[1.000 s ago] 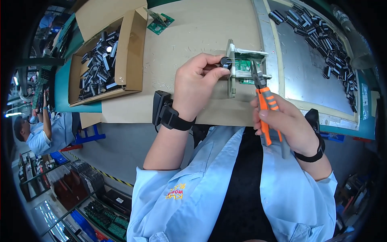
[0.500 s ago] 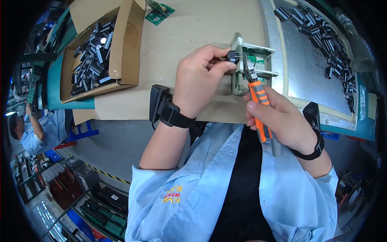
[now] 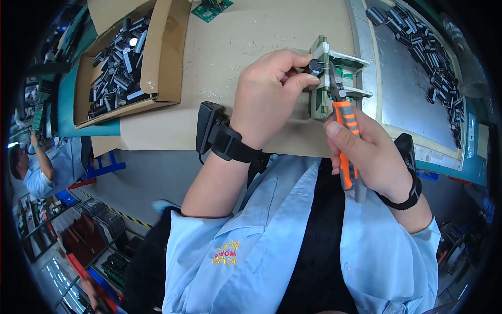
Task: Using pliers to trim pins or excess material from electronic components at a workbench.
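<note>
My left hand [image 3: 269, 97] pinches a black cylindrical capacitor [image 3: 315, 67] between thumb and fingers, its thin metal leads pointing right. In my right hand [image 3: 371, 152] is a pair of pliers [image 3: 345, 118] with orange and grey handles. Their dark jaws reach up to the capacitor's leads; whether they close on them is too small to tell. Beside and under both hands stands a small fixture [image 3: 319, 107] with a pale green upright and two whitish arms reaching right. The capacitor is at the left face of this upright.
An open cardboard box [image 3: 166, 57] of capacitors stands on the left. A metal tray [image 3: 405, 104] at right holds more capacitors [image 3: 426, 55]. Cut leads [image 3: 214, 95] litter the brown tabletop; a green circuit board [image 3: 206, 13] lies at the back. A co-worker [image 3: 49, 165] and a dark-clothed person [image 3: 149, 256] are at left.
My hands, the capacitor, pliers and fixture appear slightly farther right, as the whole view has shifted; the grips look the same. A dark-clothed person has come into view at lower left.
</note>
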Demonstrator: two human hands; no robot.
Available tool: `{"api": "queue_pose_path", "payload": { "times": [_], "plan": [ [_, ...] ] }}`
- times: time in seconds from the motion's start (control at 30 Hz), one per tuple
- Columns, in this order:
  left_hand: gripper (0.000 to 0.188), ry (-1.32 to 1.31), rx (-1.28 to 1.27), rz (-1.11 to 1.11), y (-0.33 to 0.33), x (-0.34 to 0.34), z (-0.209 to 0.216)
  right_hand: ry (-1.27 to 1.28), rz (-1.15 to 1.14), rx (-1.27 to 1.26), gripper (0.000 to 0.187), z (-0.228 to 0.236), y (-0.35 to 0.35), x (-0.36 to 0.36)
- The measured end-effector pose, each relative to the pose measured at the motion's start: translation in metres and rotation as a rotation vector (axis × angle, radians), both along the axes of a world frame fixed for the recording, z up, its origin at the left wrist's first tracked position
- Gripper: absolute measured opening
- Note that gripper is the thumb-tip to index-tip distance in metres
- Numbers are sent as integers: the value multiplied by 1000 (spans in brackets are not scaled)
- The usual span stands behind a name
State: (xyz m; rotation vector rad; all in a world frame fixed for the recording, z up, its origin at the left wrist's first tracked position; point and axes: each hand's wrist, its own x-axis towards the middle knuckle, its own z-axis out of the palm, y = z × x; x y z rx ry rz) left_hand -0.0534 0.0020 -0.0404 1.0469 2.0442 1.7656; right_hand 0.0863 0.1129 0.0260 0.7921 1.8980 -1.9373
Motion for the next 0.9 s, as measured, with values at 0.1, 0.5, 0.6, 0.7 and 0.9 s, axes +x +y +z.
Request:
{"api": "queue_pose_path", "payload": {
  "times": [0.1, 0.5, 0.6, 0.7, 0.9],
  "plan": [
    [19, 11, -8, 0, -1, 0, 1, 14, 5, 1, 26, -1, 0, 1],
    [20, -62, 10, -35, 1, 0, -1, 50, -33, -110, 27, -8, 8, 2],
    [20, -26, -18, -30, 0, 1, 0, 74, -135, -344, 30, -12, 15, 7],
    [23, -116, 25, -38, 1, 2, 5, 208, -296, -411, 30, -7, 17, 16],
    [22, -44, 151, 127, -12, 2, 16, 390, -251, -373, 35, -9, 45, 36]
  ]
}}
